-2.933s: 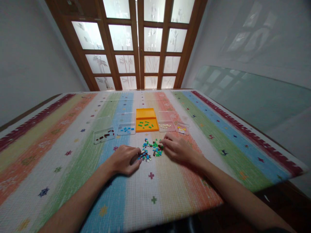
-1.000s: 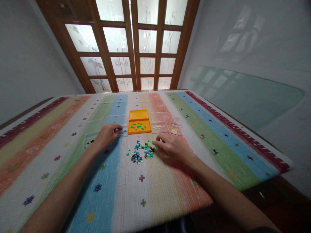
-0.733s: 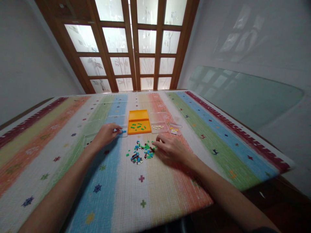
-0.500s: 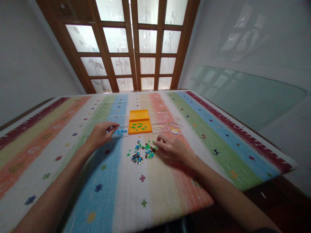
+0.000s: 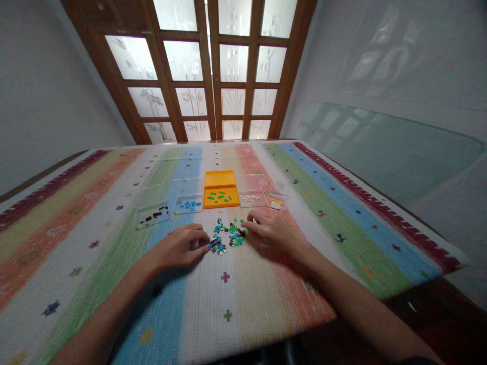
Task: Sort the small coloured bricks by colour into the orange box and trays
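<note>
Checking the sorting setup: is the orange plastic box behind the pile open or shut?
Open: the orange plastic box has its lid folded back, and small green pieces lie exposed inside.

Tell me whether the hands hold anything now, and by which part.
It cannot be told. The left hand and the right hand touch opposite edges of the pile of small coloured pieces; any pinched piece is too small to see.

Loose heap of tiny green, blue, dark plastic bricks (image 5: 227, 237): scattered flat on counter, apparently unstacked, between both hands.
</note>
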{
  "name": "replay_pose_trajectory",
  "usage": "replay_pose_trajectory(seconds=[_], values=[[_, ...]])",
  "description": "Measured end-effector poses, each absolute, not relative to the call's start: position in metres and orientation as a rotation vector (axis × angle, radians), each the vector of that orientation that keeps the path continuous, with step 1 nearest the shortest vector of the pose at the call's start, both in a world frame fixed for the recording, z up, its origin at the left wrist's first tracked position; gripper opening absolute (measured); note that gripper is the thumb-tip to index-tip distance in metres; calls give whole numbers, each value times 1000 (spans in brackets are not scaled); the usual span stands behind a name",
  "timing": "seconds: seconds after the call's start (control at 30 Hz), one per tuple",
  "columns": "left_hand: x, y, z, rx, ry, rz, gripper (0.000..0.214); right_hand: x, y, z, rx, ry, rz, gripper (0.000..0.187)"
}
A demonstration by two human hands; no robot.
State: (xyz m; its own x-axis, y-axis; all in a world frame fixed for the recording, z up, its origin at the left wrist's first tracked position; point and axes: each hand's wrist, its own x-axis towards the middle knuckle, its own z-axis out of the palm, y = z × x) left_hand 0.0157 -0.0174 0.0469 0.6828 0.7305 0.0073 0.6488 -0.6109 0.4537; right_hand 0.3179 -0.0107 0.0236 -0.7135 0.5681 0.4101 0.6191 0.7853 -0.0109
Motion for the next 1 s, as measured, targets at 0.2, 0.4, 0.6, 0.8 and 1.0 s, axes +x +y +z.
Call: replay_pose_trajectory(seconds=[0.2,0.4,0.6,0.8,1.0], values=[[13,-16,40,2443,1020,272,26,318,-11,23,-897,-2578,-198,24],[13,-14,44,2462,1017,315,28,317,-11,24,-899,-2569,-179,22],[-18,18,64,2518,1319,572,31,317,-12,28,-870,-2597,-198,22],[-30,56,69,2617,1472,566,35,316,-12,25,-891,-2615,-204,21],[-18,75,58,2625,1464,452,32,316,-11,21,-907,-2616,-188,19]])
